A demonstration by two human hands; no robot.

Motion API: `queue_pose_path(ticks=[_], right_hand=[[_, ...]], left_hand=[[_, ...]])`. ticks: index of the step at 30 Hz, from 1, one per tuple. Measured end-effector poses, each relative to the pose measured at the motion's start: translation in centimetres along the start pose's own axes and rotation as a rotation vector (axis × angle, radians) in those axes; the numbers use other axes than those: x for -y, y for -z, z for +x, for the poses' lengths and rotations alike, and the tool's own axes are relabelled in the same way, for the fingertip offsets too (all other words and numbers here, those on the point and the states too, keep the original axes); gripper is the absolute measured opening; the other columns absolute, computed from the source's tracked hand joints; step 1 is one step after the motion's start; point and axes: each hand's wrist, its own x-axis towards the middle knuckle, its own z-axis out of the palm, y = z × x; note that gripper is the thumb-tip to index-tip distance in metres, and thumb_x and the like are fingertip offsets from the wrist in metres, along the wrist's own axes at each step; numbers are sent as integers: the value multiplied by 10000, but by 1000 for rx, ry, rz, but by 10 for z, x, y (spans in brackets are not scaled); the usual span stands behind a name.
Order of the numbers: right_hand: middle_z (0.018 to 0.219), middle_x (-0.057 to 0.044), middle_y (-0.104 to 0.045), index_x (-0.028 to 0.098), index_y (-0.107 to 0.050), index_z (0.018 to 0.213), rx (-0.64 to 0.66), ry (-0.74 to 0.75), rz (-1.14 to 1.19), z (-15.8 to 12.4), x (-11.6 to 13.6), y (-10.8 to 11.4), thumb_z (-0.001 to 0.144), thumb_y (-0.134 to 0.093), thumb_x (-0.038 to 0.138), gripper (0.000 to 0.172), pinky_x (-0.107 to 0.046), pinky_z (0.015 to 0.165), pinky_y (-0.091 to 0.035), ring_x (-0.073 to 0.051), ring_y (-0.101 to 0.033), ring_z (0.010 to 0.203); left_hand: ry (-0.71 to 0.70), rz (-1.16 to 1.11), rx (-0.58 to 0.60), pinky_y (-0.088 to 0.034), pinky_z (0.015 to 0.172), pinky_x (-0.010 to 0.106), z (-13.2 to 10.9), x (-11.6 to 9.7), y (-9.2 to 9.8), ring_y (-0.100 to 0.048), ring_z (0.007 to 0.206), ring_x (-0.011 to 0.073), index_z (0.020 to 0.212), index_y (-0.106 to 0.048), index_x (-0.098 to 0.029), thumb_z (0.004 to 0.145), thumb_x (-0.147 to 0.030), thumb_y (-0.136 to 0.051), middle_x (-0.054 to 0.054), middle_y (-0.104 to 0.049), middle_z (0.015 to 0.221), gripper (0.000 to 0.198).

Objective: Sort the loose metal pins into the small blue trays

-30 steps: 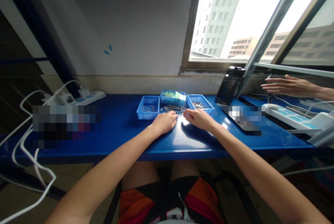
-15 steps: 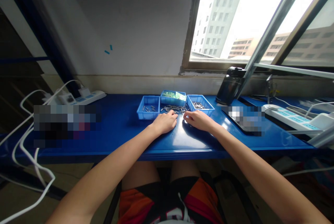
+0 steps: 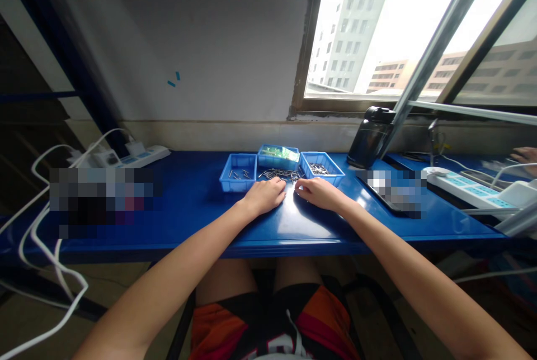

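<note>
Left bare hand [image 3: 266,196] and right bare hand [image 3: 322,193] rest, curled and apart, on the glossy blue table [image 3: 188,206]; whether either pinches anything, I cannot tell; thin silvery metal pieces [image 3: 280,174] lie loose just beyond them, between a rectangular blue plastic left tray [image 3: 237,185] and a matching right tray [image 3: 335,179].

On the glossy blue bench [image 3: 193,203] lie loose thin metal pieces [image 3: 282,174], three blue bins [image 3: 238,185] behind and to either side of them, a black bottle [image 3: 367,139] and flat dark device [image 3: 394,202] to the right, a white power strip [image 3: 146,155] and pixelated items [image 3: 103,198] at left.
</note>
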Motion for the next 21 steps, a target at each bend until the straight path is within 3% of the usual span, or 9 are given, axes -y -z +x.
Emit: queue_pose_path(ticks=[6,16,18,21], right_hand=[[648,-6,-583,185,-610,898,-17,14,24,2,-5,-4,803,-467,208,173,-208,545,-318,-107,-483,566],[910,-56,-592,201,-571,990,-70,48,2,2,-10,-11,820,-475,274,209,-243,671,-386,-148,-548,749],[880,-50,-602,201,-568,959,-73,45,-12,1,-8,-9,813,-477,256,181,-238,659,-373,-152,-548,748],[669,-8,-571,198,-558,928,-58,23,-46,1,-6,-7,812,-456,227,157,-226,584,-331,-136,-514,619]], left_hand=[[19,-45,-10,-468,665,266,2,2,-1,-613,845,190,989,-503,-211,869,-199,-372,50,-593,999,178],[-13,-55,-23,-465,672,266,0,1,0,-607,823,183,1004,-476,-210,864,-196,-366,51,-599,986,179],[-23,-56,-25,-466,678,268,0,1,0,-607,827,184,1004,-479,-210,864,-198,-365,50,-598,984,181],[-33,-55,-34,-466,667,262,0,1,1,-606,825,183,988,-481,-210,865,-207,-364,44,-596,965,171]])
